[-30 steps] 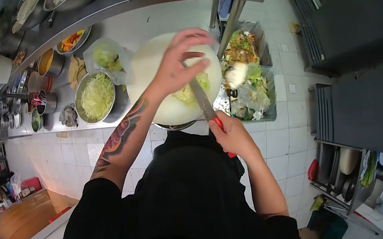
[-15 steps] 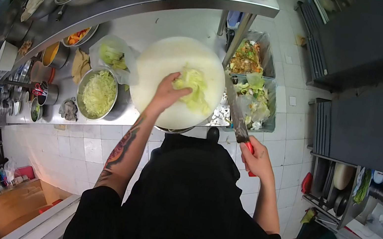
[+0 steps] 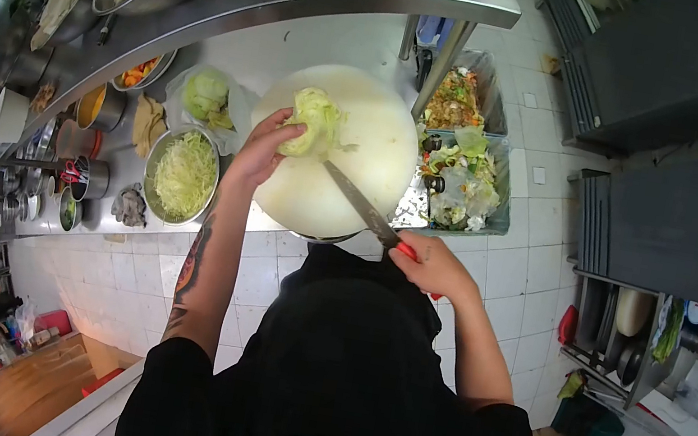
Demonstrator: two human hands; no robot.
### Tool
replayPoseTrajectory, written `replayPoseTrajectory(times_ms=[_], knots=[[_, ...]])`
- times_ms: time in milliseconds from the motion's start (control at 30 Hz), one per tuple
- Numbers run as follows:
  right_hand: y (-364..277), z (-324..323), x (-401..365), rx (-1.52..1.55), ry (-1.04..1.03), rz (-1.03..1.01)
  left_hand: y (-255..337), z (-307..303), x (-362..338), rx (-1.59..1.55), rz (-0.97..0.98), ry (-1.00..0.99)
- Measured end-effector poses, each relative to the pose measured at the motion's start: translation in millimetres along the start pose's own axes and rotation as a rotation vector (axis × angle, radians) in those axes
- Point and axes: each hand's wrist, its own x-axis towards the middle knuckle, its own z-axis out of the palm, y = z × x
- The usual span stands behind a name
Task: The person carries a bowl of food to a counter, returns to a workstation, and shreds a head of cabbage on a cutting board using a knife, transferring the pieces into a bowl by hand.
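My left hand (image 3: 265, 148) grips a pale green chunk of cabbage (image 3: 313, 119) from its left side, over the left part of the round white cutting board (image 3: 367, 102). In my right hand (image 3: 434, 269) is a knife (image 3: 360, 203) with a red handle. Its long blade slants up and left across the board, the tip close to the cabbage chunk's lower edge. A few small cabbage scraps lie on the board beside the chunk. Left of the board, shredded cabbage (image 3: 182, 177) fills a metal bowl, and another cabbage (image 3: 206, 95) sits on a plastic bag.
Two bins at the right hold food scraps (image 3: 457, 98) and cabbage leaves with plastic (image 3: 468, 187). A steel shelf (image 3: 356, 0) overhangs the counter's far side, its post (image 3: 446, 65) beyond the board. Metal pots (image 3: 91, 177) and a crumpled grey cloth (image 3: 130, 207) line the left.
My left hand has moved left and lifted the cabbage, now gripped as a chunk. The knife has swung from the board's right edge to over the board, its tip near the cabbage.
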Motion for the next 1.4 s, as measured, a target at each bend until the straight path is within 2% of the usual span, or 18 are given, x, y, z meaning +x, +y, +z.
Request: replayPoseTrajectory(times_ms=[33,100,167,200,233,300,500,567,700,767,900,1000,1133,1200,1233,1300,1333,1400], knots=[[5,-5,-5,0.039,0.000,0.001,-3,3,-1,-0.111,0.004,-0.059],[-20,-31,-25,0.010,-0.008,0.171,-21,7,-10,-0.013,0.097,-0.026],[-24,-44,-38,0.088,0.098,0.429,-37,8,-29,0.824,0.653,0.274],[-15,-45,-41,0.088,0.096,0.429,-51,-3,-31,0.924,0.918,0.256],[-4,-42,-42,0.041,0.176,0.359,-67,-14,-38,0.926,0.914,0.256],[2,-34,-40,-0.006,0.254,0.287,-84,-22,-62,1.400,0.937,0.148],[-3,-6,-6,-0.118,0.257,0.076,-57,-4,-118,1.282,0.843,0.015],[4,1,5,-0.228,0.273,0.067,-46,-18,-113,1.283,0.856,0.050],[-11,6,9,-0.325,0.295,-0.002,-8,-12,-92,1.200,0.678,-0.012],[-24,11,13,-0.325,0.281,-0.056,-17,-16,-69,1.293,0.685,-0.242],[-13,9,28,-0.167,0.327,-0.034,-47,7,-48,1.174,0.632,-0.102],[-15,1,11,-0.067,0.276,-0.049,-65,27,-60,1.149,0.725,0.268],[-34,-10,-27,-0.053,0.126,0.042,-63,16,-62,1.168,0.826,0.271],[-26,-14,-32,-0.003,0.177,0.127,-43,5,-41,0.871,0.734,0.149],[-24,-15,-33,0.048,0.222,0.203,-37,-3,-25,0.869,0.734,0.152],[-29,-16,-32,0.017,0.193,0.222,-25,-19,12,1.092,0.783,-0.226],[-26,-12,-32,-0.006,0.174,0.193,-21,-22,25,1.094,0.786,-0.219],[-20,-8,-31,-0.028,0.169,0.165,-14,-19,49,1.058,0.274,-0.250]])
